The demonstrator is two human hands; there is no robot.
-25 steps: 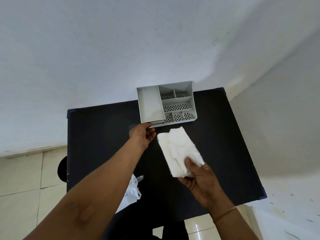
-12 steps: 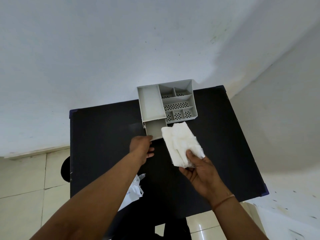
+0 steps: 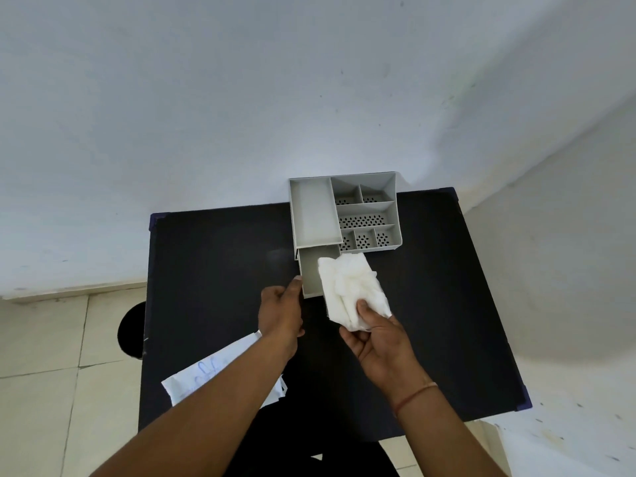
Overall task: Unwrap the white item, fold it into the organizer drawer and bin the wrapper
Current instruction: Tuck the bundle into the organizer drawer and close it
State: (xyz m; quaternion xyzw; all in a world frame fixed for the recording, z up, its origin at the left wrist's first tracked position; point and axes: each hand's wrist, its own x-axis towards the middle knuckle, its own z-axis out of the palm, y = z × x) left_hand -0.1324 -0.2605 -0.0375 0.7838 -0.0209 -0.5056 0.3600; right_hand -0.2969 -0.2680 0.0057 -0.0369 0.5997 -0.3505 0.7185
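wrapper (image 3: 192, 376): we see blue marks printed on it, too blurred for us to read
elsewhere: we find no text

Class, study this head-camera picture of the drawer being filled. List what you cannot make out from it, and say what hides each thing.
1. Inside of the drawer: its right part lies behind the white item held in the right hand.
2. Wrapper: the left forearm crosses it, and its blue print is too small to read.
3. Left hand on the drawer front: the fingertips curl out of sight.
4. Any bin: none can be identified.
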